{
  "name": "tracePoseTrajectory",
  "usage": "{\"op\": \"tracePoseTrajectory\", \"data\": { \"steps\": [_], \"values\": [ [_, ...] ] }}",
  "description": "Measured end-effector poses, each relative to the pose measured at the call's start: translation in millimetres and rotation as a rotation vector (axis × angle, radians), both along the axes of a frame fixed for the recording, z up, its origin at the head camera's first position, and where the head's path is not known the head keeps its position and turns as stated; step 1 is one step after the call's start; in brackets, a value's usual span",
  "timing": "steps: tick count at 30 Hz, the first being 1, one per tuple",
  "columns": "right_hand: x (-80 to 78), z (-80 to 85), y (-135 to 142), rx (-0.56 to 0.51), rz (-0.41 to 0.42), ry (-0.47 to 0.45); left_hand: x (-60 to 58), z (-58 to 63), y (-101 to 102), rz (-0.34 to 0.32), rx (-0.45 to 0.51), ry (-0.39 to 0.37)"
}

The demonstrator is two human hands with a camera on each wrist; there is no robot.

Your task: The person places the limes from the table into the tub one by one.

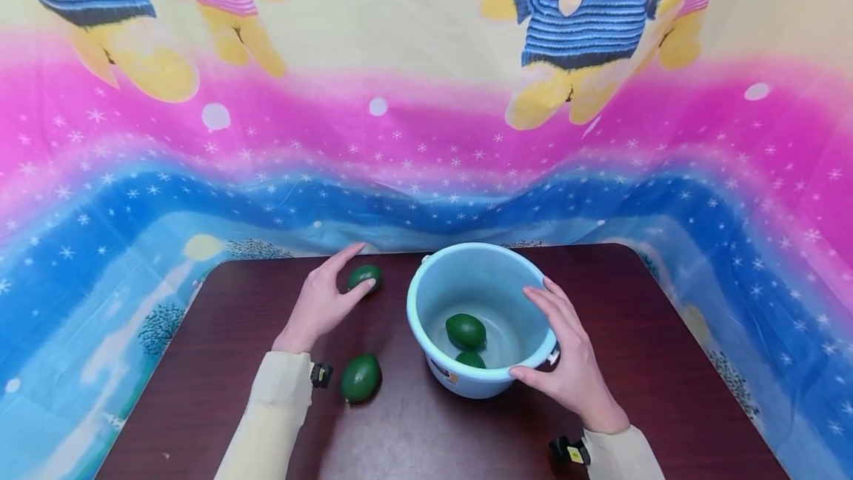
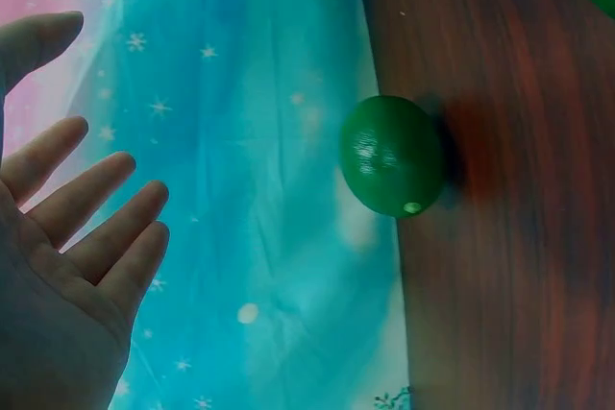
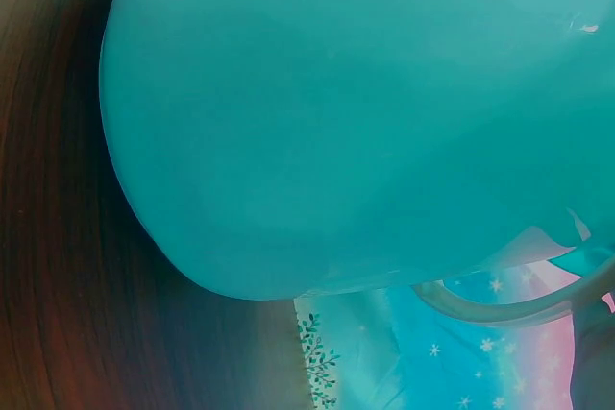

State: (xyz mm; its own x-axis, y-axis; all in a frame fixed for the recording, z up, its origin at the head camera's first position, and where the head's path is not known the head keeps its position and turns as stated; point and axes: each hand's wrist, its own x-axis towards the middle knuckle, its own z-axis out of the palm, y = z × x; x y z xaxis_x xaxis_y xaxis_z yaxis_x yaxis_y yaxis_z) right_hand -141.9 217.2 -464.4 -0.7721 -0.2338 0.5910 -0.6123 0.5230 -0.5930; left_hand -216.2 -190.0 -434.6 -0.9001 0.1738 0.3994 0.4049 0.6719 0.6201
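A light blue bucket stands on the table, and two green limes lie inside it, one lime in fuller view than the other lime. My right hand holds the bucket's right side at the rim, thumb toward the front and fingers farther back. In the right wrist view the bucket wall fills most of the picture. My left hand, fingers spread, is beside a lime near the table's back edge. That hand appears apart from the lime in the left wrist view.
Another lime lies on the dark wooden table, between the left forearm and the bucket. The bucket's handle hangs at its side. A patterned cloth rises behind the table and along its sides.
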Motion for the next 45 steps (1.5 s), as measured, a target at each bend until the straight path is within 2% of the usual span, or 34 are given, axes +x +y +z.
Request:
{"op": "tracePoseTrajectory", "data": {
  "steps": [27,37,45],
  "values": [
    [-0.5,-0.4,0,0.002,-0.003,0.0,-15.4,-36.0,-10,0.047,-0.001,-0.083],
    [0.1,-0.3,1,0.0,-0.002,-0.004,-17.4,-42.5,-13,0.058,-0.003,-0.119],
    [0.4,0.2,0,0.0,-0.001,-0.008,-24.8,-47.7,-15,0.076,-0.001,-0.156]
  ]
}}
